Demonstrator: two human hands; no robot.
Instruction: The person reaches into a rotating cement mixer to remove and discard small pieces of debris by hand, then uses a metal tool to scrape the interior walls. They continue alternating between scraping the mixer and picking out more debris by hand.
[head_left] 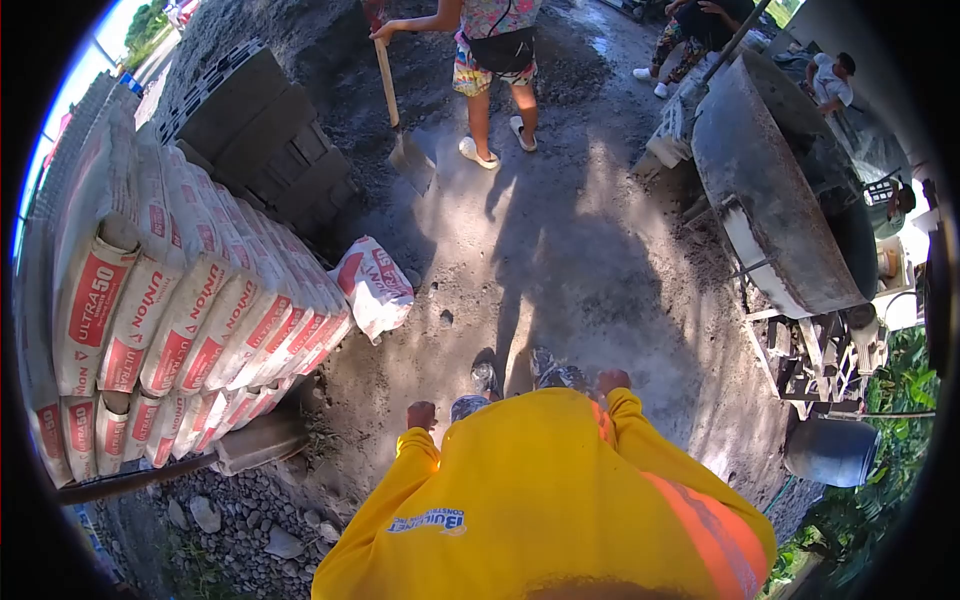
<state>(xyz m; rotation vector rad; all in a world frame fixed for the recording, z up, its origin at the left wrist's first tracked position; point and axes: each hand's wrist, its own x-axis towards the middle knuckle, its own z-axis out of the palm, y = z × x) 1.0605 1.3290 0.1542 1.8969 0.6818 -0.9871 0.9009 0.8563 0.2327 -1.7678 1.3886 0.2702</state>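
Observation:
My left hand (421, 415) hangs low by my left leg, its fingers curled closed, and no object shows in it. Curled in the same way, my right hand (613, 381) sits by my right thigh, also with no object visible. Both hands are small in the view, below the yellow sleeves of my shirt (520, 480). Nearest to my left hand, apart from it, lies a crumpled cement bag (372, 288) on the ground. My shoes (485, 376) stand on the dusty ground between the hands.
Stacked cement bags (190, 300) and concrete blocks (265, 135) line the left. Ahead, another person (500, 50) holds a shovel (391, 90). At right are a large rusty metal mixer drum (770, 190) and a dark bucket (832, 450). More people sit behind. Stones (205, 515) lie lower left.

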